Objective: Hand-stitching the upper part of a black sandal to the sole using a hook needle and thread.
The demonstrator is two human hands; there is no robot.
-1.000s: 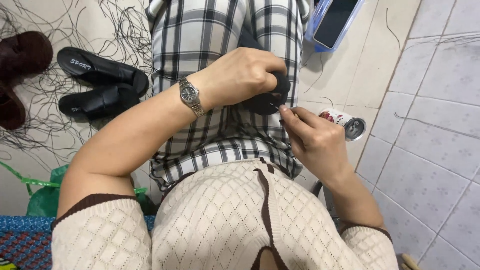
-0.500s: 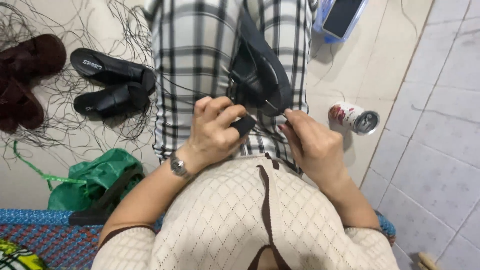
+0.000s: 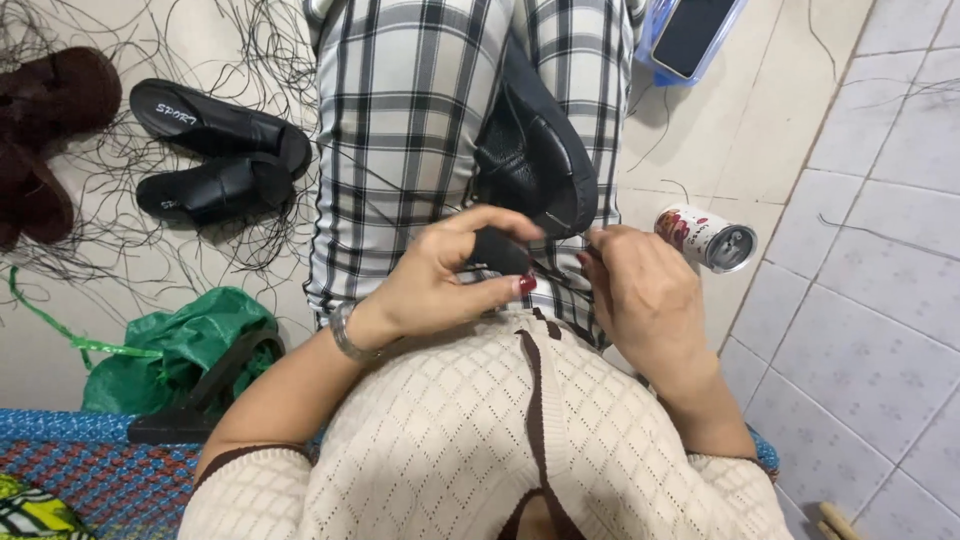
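- Head view: a black leather shoe piece (image 3: 535, 160) lies on the person's lap, on the checked trousers (image 3: 400, 120), its grained surface facing up and its smooth rim curving toward the hands.
- The left hand (image 3: 450, 275) is curled, thumb and forefinger pinched around the near end of the shoe piece, the other fingers folded under it.
- The right hand (image 3: 645, 295) is closed just beside that same end, fingertips pressed together as if nipping something thin; what it grips is too small to make out, so whether it holds a thread or needle cannot be told.
- A thin dark thread (image 3: 420, 195) runs across the trousers toward the hands; its ends are lost against the cloth.
- The near end of the shoe piece is hidden behind the left fingers.
- On the floor, at the right of the lap, a small can (image 3: 706, 238) lies on its side.
- At the upper left, a pair of black sandals (image 3: 215, 150) sits among loose threads, beside a brown shoe (image 3: 45, 130) cut off by the edge.
- A green bag (image 3: 175, 345) lies at the lower left; a phone (image 3: 695, 30) in a blue tray is cut off at the top.
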